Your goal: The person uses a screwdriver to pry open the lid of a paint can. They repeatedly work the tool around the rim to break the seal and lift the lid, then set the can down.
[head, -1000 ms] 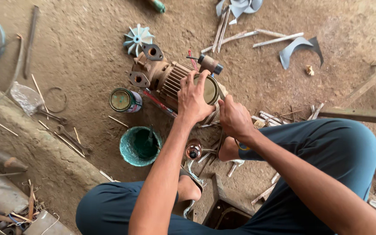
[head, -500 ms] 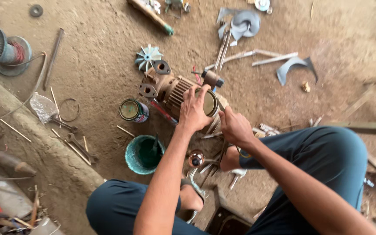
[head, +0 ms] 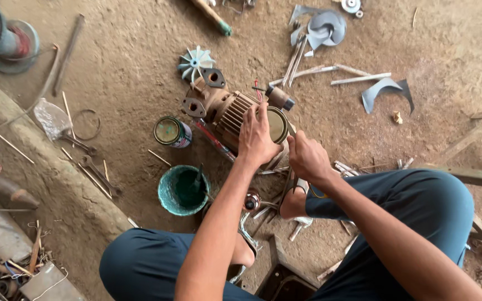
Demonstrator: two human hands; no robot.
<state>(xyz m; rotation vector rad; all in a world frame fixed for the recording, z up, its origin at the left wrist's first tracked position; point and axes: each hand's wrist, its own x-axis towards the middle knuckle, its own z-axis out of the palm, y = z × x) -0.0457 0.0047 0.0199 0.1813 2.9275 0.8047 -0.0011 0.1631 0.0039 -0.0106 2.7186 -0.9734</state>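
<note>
Both bare arms reach forward and down from the bottom of the view, forearms converging toward the middle. The left hand (head: 256, 138) lies flat, palm down, fingers spread and pointing away from the body, wrist straight. The right hand (head: 307, 157) sits just beside it, curled into a loose fist, knuckles up, wrist bent slightly inward. Knees are spread wide on either side.

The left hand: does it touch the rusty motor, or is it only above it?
Touching. In the head view the left hand lies flat on the rusty motor, palm and fingers pressed on its ribbed body next to the round end cap.
</note>
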